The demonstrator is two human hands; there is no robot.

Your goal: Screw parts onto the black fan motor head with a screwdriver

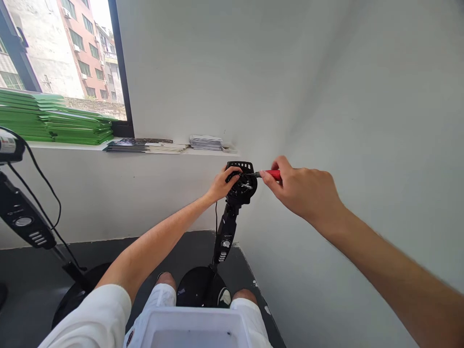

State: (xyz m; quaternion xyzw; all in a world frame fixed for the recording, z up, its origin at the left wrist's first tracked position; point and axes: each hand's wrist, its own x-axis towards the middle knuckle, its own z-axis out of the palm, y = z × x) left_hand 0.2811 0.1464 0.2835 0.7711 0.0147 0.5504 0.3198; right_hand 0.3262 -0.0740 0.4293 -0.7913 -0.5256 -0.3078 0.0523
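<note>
A black pedestal fan without blades or grille stands in front of me, its motor head (243, 192) facing me with a bare metal shaft. My left hand (222, 184) is closed on the left side of that head, its thumb and fingers at the upper rim. In my right hand (308, 191) is a screwdriver (271, 174) with a red handle, held in a pinch. The screwdriver's shank points left and reaches the front of the motor head; where exactly its tip sits is too small to make out.
The fan's round base (195, 287) rests on the dark floor between my feet. A white plastic tray (195, 314) lies on my lap. Another black fan (27, 217) stands at left with a loose cord. Green folders (79, 126) and paper stacks (206, 142) line the windowsill. A wall rises at right.
</note>
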